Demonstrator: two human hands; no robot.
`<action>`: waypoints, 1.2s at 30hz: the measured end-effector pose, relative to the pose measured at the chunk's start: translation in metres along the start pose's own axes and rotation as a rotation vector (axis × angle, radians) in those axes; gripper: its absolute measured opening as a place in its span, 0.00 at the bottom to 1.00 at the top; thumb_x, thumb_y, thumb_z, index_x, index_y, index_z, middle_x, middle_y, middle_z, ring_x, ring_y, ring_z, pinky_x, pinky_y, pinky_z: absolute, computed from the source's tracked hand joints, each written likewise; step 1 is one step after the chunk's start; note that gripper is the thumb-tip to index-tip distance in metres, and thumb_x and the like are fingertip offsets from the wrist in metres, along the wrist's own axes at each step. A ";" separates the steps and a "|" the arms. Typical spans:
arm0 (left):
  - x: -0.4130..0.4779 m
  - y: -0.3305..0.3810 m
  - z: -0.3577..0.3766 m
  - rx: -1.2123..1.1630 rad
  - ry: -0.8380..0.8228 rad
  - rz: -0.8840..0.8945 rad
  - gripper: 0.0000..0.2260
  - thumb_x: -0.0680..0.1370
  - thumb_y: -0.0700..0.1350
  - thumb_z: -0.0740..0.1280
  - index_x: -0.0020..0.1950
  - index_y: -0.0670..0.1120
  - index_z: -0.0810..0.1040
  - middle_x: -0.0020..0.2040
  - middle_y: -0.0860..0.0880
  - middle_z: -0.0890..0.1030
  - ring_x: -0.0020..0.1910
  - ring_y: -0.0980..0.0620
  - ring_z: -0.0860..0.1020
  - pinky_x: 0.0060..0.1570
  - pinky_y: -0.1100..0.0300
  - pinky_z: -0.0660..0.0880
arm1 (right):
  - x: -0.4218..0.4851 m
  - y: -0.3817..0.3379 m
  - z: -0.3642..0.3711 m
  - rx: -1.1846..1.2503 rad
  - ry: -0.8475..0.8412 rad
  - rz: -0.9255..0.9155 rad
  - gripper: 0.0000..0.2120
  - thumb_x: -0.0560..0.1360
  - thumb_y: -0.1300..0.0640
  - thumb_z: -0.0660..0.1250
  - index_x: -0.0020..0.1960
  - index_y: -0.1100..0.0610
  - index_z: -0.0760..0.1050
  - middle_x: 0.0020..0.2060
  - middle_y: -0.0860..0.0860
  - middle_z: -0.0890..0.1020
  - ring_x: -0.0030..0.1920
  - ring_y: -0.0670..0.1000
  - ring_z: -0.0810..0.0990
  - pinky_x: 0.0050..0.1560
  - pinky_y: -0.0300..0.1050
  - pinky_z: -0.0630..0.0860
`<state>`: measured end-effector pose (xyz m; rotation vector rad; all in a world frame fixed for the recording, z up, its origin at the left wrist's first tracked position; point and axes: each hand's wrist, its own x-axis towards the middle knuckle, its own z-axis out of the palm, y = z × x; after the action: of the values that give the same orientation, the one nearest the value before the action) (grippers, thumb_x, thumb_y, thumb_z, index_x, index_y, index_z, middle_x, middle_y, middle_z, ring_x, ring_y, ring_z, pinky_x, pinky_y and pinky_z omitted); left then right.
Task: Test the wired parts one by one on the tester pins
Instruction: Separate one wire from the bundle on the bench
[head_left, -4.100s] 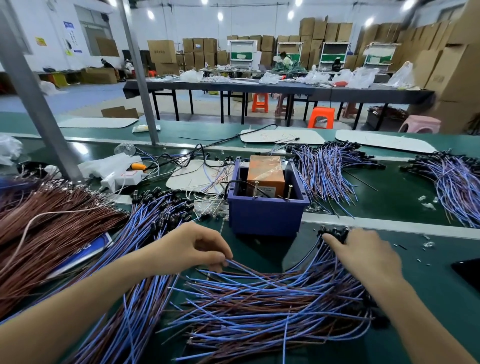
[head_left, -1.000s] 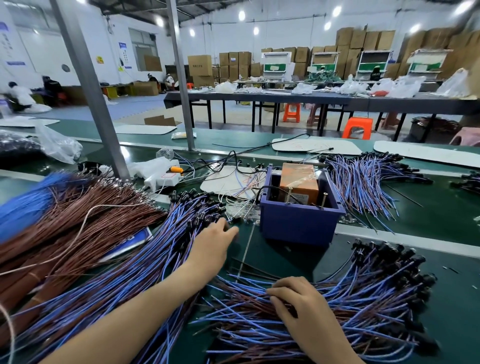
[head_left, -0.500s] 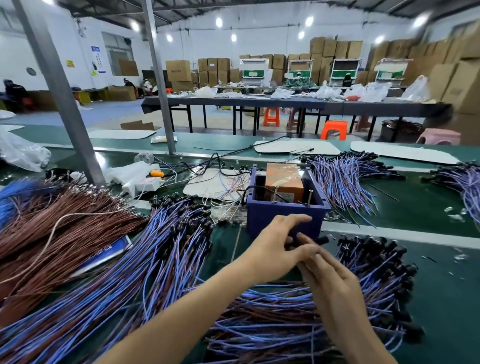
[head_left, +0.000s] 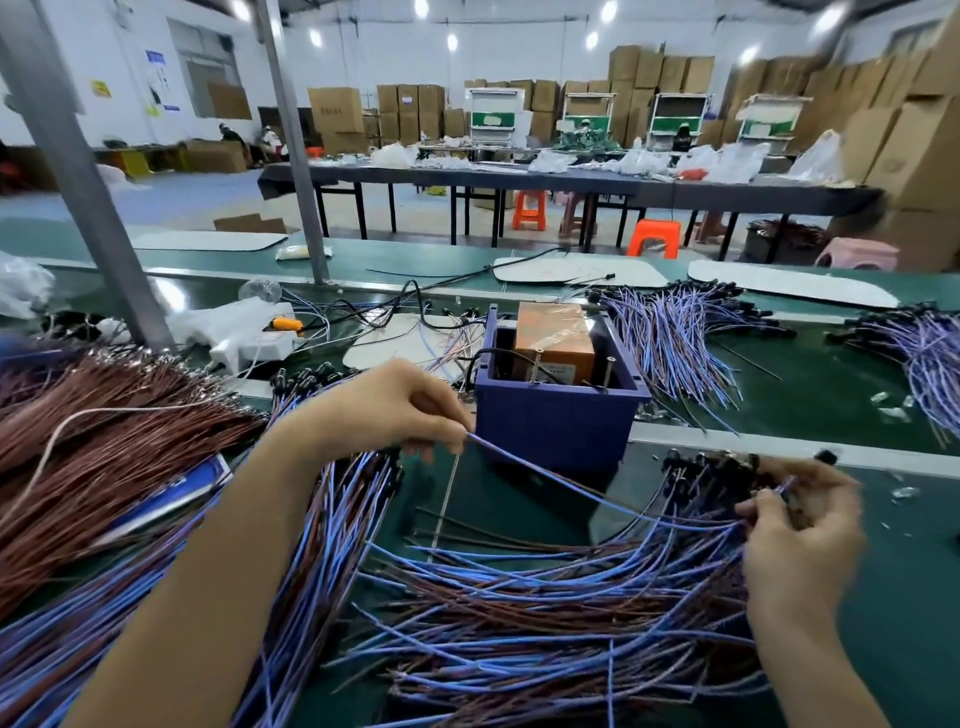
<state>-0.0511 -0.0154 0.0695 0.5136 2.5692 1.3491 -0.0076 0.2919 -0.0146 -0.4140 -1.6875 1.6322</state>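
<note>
One blue and brown wired part (head_left: 597, 496) is stretched between my hands in front of the tester. My left hand (head_left: 395, 410) pinches its bare wire end just left of the tester box (head_left: 550, 415), a blue box holding an orange block, with two upright metal pins (head_left: 607, 371) at its front rim. My right hand (head_left: 800, 525) grips the part's black head end over a loose pile of the same wired parts (head_left: 545, 613). The wire does not touch the pins.
Another heap of blue and brown wired parts (head_left: 322, 530) runs under my left arm, with a brown wire bundle (head_left: 104, 447) at far left. More wired parts (head_left: 675, 332) lie behind the tester. A grey post (head_left: 88, 192) stands at back left.
My hands, which met in front of the tester half a second ago, have drawn apart. The right hand went right and the left hand went left, and one wired part is now pulled taut between them.
</note>
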 end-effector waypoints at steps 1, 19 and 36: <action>0.000 0.001 -0.002 -0.095 0.049 -0.005 0.01 0.73 0.37 0.72 0.43 0.42 0.83 0.38 0.44 0.85 0.32 0.53 0.80 0.35 0.62 0.77 | 0.000 0.001 -0.001 -0.113 -0.015 -0.058 0.18 0.77 0.70 0.59 0.46 0.45 0.70 0.39 0.43 0.78 0.31 0.41 0.79 0.32 0.33 0.73; 0.032 0.003 0.069 -0.813 0.246 -0.078 0.04 0.67 0.42 0.71 0.40 0.43 0.83 0.35 0.47 0.84 0.29 0.59 0.78 0.31 0.68 0.76 | -0.022 0.006 0.008 -1.468 -0.552 -0.049 0.32 0.77 0.33 0.51 0.76 0.36 0.40 0.75 0.63 0.55 0.75 0.66 0.38 0.71 0.69 0.42; 0.037 0.001 0.084 -0.991 0.286 0.001 0.06 0.73 0.30 0.67 0.39 0.39 0.75 0.39 0.42 0.85 0.36 0.52 0.83 0.38 0.65 0.79 | -0.064 -0.014 0.056 -0.228 -0.701 -0.425 0.12 0.78 0.64 0.64 0.60 0.58 0.79 0.55 0.45 0.78 0.55 0.38 0.75 0.56 0.29 0.71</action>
<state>-0.0577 0.0628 0.0222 0.1309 1.6831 2.5347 0.0002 0.2062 -0.0147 0.4522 -2.2829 1.3379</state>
